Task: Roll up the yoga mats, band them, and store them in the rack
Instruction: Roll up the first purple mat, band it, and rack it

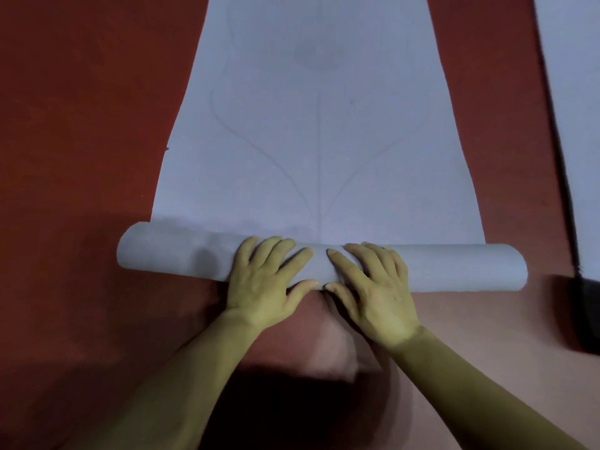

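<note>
A pale lavender yoga mat (318, 141) lies flat on the red floor and stretches away from me, with faint curved lines and a dark oval printed on it. Its near end is wound into a roll (454, 267) that spans the mat's width. My left hand (266, 280) and my right hand (370, 287) press side by side on the middle of the roll, palms down. The fingers lie spread over the top of the roll and both thumbs rest against its near side.
A second pale mat (578, 76) lies flat along the right edge, with a dark underside or edge (584, 313) showing at its near corner. Red carpet (81, 125) surrounds both mats. My shadow darkens the floor near my arms.
</note>
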A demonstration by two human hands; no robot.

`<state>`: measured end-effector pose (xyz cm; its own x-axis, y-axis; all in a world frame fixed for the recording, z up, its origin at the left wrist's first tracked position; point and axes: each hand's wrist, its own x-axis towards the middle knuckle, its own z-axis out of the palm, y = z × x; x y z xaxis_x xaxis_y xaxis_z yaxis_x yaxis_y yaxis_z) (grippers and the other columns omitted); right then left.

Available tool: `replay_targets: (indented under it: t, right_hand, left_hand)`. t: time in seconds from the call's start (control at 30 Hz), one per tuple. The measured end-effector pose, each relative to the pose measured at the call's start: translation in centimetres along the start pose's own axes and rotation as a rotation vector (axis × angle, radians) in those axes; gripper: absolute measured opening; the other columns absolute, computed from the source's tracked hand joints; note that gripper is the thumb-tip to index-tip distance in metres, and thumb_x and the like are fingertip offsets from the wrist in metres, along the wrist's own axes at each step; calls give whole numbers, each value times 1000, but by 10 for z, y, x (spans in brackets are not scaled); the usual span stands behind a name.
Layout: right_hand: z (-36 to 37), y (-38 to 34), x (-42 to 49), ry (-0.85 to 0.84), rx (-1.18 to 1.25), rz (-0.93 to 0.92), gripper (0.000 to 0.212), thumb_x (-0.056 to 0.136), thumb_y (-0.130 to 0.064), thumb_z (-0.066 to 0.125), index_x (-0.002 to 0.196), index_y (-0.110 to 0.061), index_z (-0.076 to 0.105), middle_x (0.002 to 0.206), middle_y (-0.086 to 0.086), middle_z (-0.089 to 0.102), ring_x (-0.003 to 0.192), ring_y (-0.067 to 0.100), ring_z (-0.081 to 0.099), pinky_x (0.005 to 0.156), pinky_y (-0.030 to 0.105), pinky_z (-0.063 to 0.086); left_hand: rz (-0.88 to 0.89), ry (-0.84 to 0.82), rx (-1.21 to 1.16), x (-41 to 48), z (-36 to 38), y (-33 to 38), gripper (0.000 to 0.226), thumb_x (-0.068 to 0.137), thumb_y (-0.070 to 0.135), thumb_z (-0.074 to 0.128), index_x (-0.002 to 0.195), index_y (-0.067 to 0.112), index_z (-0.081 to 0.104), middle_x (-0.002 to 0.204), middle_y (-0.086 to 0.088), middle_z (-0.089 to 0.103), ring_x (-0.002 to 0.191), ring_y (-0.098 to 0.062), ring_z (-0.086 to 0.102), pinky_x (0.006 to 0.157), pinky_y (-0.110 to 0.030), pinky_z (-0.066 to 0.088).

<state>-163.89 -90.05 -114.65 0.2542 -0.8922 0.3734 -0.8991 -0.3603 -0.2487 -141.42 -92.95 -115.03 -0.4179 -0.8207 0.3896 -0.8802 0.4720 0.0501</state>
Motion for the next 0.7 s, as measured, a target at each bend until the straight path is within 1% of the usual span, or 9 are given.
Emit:
replay_targets:
  t: [0.1,0.17,0.3,0.37,0.43,0.5,0.6,0.7]
  right_hand:
    - [-7,-2,2,-40,-29,32,55,92,-51,68,138,-21,63,136,11,59,126,34,53,111,49,33]
    - [-11,0,3,-49,-54,16,56,91,-55,68,135,-21,64,136,11,57,125,34,52,111,50,31]
    - [-11,10,11,-69,-27,-44,49,97,-55,57,129,-18,63,127,8,59,115,33,55,103,47,37]
    - [-10,13,18,-70,-20,-47,50,98,-55,55,129,-17,65,125,7,60,114,32,55,101,45,38]
    - [-11,16,24,-82,-16,-55,52,98,-57,53,128,-17,66,123,6,61,113,31,55,99,44,39]
    - [-13,17,27,-94,-20,-73,53,98,-58,52,128,-17,66,122,5,62,111,31,56,97,43,40]
    - [-15,15,30,-116,-31,-59,54,99,-59,50,129,-16,66,122,4,62,112,30,56,97,42,40]
    - [-16,11,32,-127,-41,-27,58,99,-59,48,133,-15,62,127,6,60,117,31,56,102,45,40]
  left_hand:
    - [-14,-42,-21,6,0,-1,49,88,58,57,121,24,71,121,-4,66,113,-27,59,108,-51,33]
    - [-24,-52,-41,8,-3,-2,47,88,56,58,121,24,71,121,-3,66,113,-26,58,107,-51,35]
    - [-33,-67,-63,18,-10,0,47,91,51,56,122,20,70,121,-4,65,110,-28,59,104,-50,38]
    - [-40,-64,-62,20,-13,2,48,93,50,55,127,18,67,125,-6,64,113,-30,59,105,-48,37]
    - [-51,-66,-51,16,-12,7,51,93,51,53,130,18,65,131,-8,62,120,-32,56,109,-49,34]
    - [-65,-67,-40,12,-9,11,50,94,54,51,127,19,67,131,-8,62,123,-34,55,111,-52,33]
    - [-76,-56,-24,18,-6,12,46,93,51,52,122,20,69,127,-8,63,117,-35,57,108,-52,35]
    - [-65,-37,-18,25,-4,9,45,94,51,52,121,20,68,124,-7,63,112,-35,57,105,-52,36]
